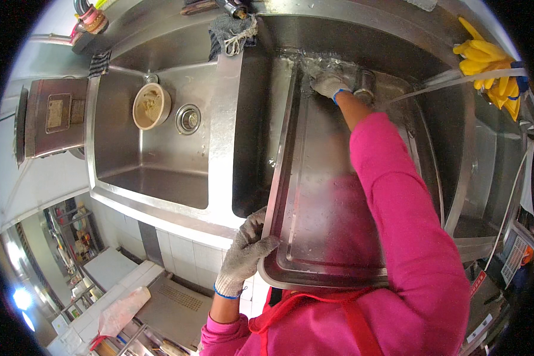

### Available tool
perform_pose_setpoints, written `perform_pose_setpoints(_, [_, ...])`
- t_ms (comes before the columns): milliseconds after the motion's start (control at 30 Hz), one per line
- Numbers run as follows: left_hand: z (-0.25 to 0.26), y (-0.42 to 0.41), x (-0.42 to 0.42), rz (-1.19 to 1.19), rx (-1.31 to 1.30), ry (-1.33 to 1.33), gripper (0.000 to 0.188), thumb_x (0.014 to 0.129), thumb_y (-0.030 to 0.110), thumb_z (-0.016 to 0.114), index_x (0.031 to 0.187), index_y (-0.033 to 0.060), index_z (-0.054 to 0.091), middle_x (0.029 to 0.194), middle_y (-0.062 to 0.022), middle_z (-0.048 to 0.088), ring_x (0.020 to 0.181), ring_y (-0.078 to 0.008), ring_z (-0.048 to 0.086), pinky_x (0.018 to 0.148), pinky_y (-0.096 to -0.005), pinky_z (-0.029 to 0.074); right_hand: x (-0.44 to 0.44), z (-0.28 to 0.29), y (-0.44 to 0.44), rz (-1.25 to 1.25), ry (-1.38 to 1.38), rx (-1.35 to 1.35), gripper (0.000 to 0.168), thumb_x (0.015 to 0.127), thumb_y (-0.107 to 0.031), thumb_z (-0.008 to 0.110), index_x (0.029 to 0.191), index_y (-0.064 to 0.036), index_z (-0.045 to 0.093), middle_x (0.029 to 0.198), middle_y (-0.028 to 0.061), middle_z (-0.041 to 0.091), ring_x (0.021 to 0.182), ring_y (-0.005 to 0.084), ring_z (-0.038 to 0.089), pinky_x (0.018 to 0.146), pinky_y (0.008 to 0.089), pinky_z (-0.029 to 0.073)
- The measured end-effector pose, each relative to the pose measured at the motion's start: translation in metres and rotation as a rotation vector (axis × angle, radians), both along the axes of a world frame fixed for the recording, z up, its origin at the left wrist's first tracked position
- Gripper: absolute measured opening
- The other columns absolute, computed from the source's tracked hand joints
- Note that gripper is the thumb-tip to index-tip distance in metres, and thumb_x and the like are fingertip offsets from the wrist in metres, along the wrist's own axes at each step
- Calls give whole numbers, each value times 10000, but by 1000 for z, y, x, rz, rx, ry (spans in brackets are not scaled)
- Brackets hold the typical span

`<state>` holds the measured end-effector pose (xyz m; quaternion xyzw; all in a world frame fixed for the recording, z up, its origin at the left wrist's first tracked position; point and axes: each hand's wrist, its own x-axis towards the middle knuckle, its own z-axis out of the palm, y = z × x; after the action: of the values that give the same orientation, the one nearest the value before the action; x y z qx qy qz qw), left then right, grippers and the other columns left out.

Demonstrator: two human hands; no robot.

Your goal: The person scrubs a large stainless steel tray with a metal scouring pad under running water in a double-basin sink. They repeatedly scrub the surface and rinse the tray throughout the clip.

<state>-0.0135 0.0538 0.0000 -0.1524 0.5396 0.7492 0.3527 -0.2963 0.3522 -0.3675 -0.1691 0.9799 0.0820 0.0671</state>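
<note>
A large rectangular stainless steel tray (pixel 313 213) leans in the right basin of a metal sink, its near end raised over the front edge against my apron. My left hand (pixel 249 249), in a grey knit glove, grips the tray's near left corner, thumb over the rim. My right hand (pixel 331 84), in a similar wet glove, is at the tray's far end among splashing water. Blur and splash hide its fingers, so whether it holds something is unclear. Beside it stands a shiny metal cylinder (pixel 365 84). Water drops speckle the tray.
In the left basin (pixel 120 147) a beige bowl (pixel 151 107) with residue sits near a drain strainer (pixel 188 119). A dark grey cloth (pixel 233 35) drapes over the divider's far end. Yellow rubber gloves (pixel 489 62) hang at the right. A metal box (pixel 55 118) stands left.
</note>
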Motion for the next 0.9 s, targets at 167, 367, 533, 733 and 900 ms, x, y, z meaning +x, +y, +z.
perform_pose_setpoints(167, [-3,1,0,-1,-95,11,470,763,68,616,1196,-23,456,1208,-81,504,1096,-154,461,980,-295,336,8,14,-52,-402,-289,503,367,903,-175,346,1037,73,581,1066,230,592,918,317,590,761,575,462])
perform_pose_setpoints(367, [-2,3,-1,20,-66,24,485,734,51,647,1185,-5,478,1166,-74,529,1060,-168,490,951,-300,377,39,20,59,-638,-155,-361,401,931,-187,275,1201,-68,546,1277,142,500,1170,296,476,996,526,328])
perform_pose_setpoints(533, [0,3,1,37,-70,15,495,718,33,653,1184,4,486,1143,-71,541,1048,-176,503,945,-303,392,26,51,22,-770,-364,-198,463,910,-347,341,1215,-53,527,1226,196,522,1114,345,507,949,458,392])
perform_pose_setpoints(733, [-7,-2,1,-5,-77,44,513,752,73,638,1220,-9,446,1174,-74,520,1080,-160,471,972,-296,350,38,72,23,-829,-159,-576,398,899,-315,440,1086,-4,604,1142,153,596,1030,327,573,852,411,453])
perform_pose_setpoints(900, [-8,-4,7,45,-65,3,549,711,58,677,1212,-3,461,1149,-76,537,1064,-178,501,957,-310,390,36,127,-2,-572,-473,-752,595,829,-496,519,1102,27,593,1104,194,608,992,295,582,824,397,451])
